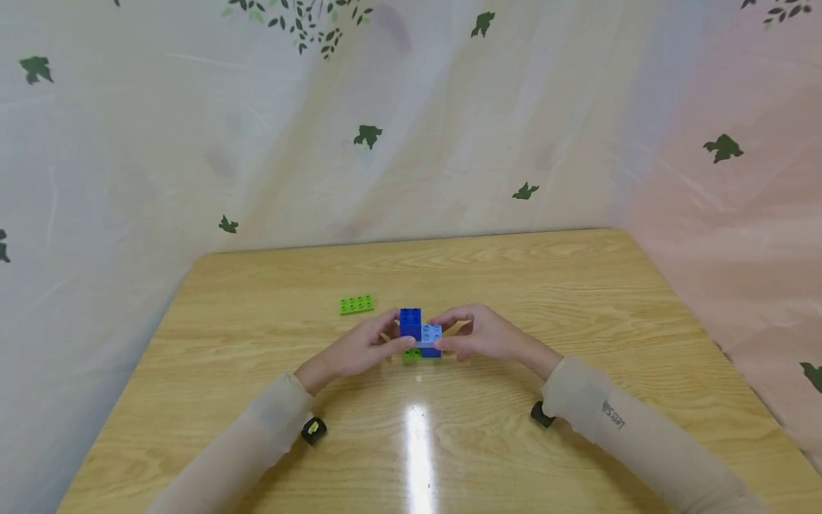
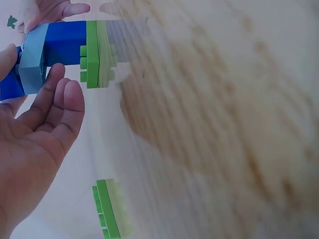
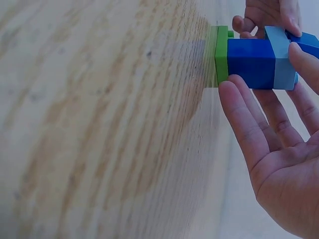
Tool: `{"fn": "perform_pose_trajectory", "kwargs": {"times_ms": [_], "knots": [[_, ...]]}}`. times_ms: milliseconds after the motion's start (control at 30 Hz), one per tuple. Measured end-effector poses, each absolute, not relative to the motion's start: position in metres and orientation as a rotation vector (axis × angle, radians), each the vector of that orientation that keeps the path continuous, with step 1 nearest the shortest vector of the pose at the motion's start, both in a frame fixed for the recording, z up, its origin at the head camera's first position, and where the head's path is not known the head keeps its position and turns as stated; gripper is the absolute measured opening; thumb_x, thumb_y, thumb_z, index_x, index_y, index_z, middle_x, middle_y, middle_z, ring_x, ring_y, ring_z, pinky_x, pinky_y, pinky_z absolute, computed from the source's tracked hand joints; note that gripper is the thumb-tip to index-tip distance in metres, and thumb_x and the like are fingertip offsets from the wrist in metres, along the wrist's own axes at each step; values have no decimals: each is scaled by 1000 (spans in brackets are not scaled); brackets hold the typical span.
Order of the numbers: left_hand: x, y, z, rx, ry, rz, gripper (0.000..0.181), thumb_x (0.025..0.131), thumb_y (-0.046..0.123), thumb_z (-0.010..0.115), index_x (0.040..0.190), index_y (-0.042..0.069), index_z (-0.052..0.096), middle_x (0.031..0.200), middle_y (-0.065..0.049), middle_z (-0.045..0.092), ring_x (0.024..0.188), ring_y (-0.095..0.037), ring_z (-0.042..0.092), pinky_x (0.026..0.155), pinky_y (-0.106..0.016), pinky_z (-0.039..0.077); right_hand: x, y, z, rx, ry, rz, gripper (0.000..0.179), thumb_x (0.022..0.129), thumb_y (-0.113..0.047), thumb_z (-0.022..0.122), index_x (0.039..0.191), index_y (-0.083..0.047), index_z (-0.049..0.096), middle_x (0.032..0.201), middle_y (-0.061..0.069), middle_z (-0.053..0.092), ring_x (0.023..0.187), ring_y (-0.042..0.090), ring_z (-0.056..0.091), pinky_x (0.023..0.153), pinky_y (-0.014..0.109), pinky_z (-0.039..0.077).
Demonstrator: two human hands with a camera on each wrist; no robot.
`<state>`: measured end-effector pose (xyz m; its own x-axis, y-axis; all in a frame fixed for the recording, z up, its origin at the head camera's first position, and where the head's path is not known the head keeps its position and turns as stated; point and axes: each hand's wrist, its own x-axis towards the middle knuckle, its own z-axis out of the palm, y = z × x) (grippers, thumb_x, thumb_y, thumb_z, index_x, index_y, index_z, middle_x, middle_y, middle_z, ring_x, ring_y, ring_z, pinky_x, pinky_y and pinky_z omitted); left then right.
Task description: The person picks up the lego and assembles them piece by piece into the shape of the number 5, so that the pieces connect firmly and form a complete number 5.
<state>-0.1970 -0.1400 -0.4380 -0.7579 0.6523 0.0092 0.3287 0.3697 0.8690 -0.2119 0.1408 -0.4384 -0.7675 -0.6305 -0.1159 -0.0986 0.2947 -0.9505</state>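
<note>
A: What do the hands grip?

B: The left hand [image 1: 361,348], at nine o'clock, pinches the upper dark blue brick [image 1: 410,325]; whether its thumb also bears on the light blue brick [image 1: 432,333] beneath cannot be told. The right hand [image 1: 489,333], at three o'clock, pinches that light blue brick by its exposed end.

A: And what carries those two?

B: A lower dark blue brick [image 1: 432,353], under the three-o'clock half only. It stands on a green base plate [image 1: 412,355], which appears to rest on the table [image 1: 546,271], between the hands. Toward nine o'clock there is just a gap above bare studs.

A: So that's the weak side?

B: Probably. The upper brick sits over the overhang, so a hard push down there could lever the light blue brick loose. Uneven pressure from the hands might twist the joint too.

A: Is the base steadied?

B: Neither hand seems to clamp it. The right fingertips [image 3: 229,92] lie close to it, contact uncertain, so a sideways shove could slide or tip all four pieces.

A: Farther out?

B: A loose green plate [image 1: 356,305] lies toward ten o'clock, apart from the left hand; a wide swing could knock it away.
</note>
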Motion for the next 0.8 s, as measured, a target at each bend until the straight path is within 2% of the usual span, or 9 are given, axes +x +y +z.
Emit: {"fn": "perform_pose_trajectory", "kwargs": {"times_ms": [100, 467, 800], "knots": [[-197, -139, -437, 849, 2307, 1326, 43, 105, 40, 57, 140, 16, 50, 108, -3, 67, 96, -26, 65, 74, -42, 59, -211, 141, -438, -644, 2096, -1484, 41, 94, -23, 76, 132, -9, 66, 117, 13, 62, 96, 36, 71, 72, 48, 61], [-197, -140, -440, 836, 2305, 1372, 37, 105, 43, 56, 133, 19, 55, 106, -3, 68, 91, -28, 65, 71, -44, 58, -210, 140, -437, -670, 2093, -1485, 39, 95, -23, 75, 131, -9, 67, 117, 13, 62, 94, 36, 72, 70, 49, 61], [-198, -138, -442, 870, 2308, 1372, 32, 105, 37, 57, 130, 16, 54, 105, -4, 67, 91, -27, 64, 72, -42, 58, -212, 140, -439, -690, 2111, -1480, 36, 95, -24, 75, 128, -11, 68, 116, 13, 63, 92, 35, 72, 68, 48, 62]]}}
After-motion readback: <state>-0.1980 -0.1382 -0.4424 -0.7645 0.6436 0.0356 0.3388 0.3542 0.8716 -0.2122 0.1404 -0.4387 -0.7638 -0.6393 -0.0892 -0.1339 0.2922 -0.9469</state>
